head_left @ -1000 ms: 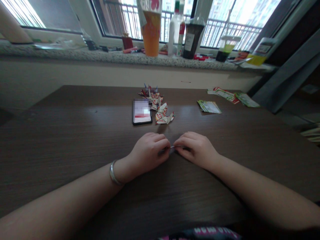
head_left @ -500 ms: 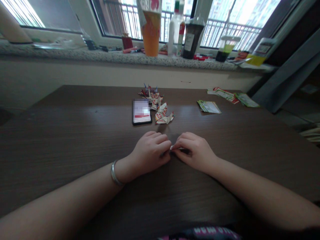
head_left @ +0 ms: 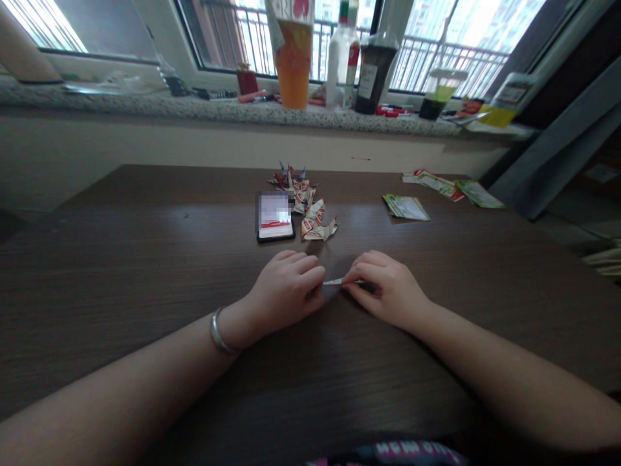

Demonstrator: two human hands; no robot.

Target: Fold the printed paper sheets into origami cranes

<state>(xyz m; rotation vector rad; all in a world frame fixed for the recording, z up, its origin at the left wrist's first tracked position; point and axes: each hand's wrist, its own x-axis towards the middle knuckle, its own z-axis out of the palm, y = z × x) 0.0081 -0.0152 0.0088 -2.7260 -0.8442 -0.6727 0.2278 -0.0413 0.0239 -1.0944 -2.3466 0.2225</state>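
Between my two hands stretches a thin, pale folded paper strip (head_left: 332, 282), seen nearly edge-on. My left hand (head_left: 289, 285), with a silver bangle (head_left: 219, 333) at the wrist, is closed on the strip's left end. Thumb and fingertips of my right hand (head_left: 381, 285) pinch its other end. Both hands are low over the brown table (head_left: 145, 259). Just beyond them lie folded paper figures (head_left: 317, 223) with red and cream print, and more pointed ones (head_left: 288, 178) behind. Most of the strip is hidden by my fingers.
Left of the paper figures lies a phone (head_left: 275, 220) with its screen lit. A stack of green-and-white paper packets (head_left: 406, 207) is at the right, with loose wrappers (head_left: 436, 184) farther back. Bottles and a tall orange drink cup (head_left: 294, 65) stand on the stone windowsill (head_left: 213, 110).
My hands have moved apart, the left one leftward and the right one rightward. More of the paper strip now shows between them.
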